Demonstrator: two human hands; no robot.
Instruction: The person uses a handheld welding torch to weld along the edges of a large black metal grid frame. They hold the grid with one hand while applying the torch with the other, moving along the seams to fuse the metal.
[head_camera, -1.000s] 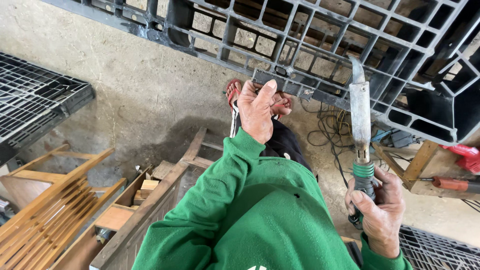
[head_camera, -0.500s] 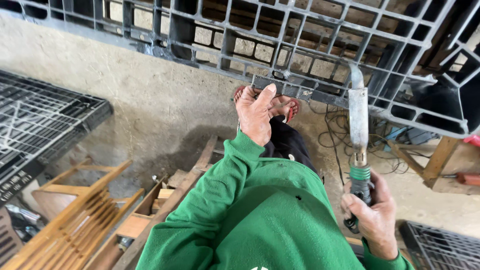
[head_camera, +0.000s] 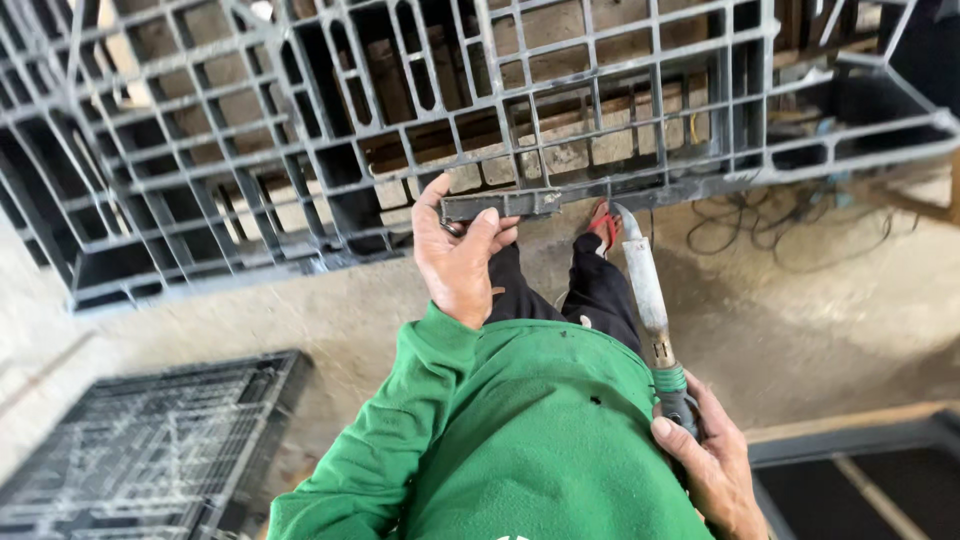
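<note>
A large grey plastic pallet (head_camera: 330, 130) stands tilted above both grips. Its lower edge bar (head_camera: 500, 205) sits clasped in the left hand (head_camera: 460, 260). Right of that grip, a long metal tool (head_camera: 645, 290) touches the pallet edge, its handle clenched in the right hand (head_camera: 710, 460) below.

No packages, labels, signs or screens show in this view.
</note>
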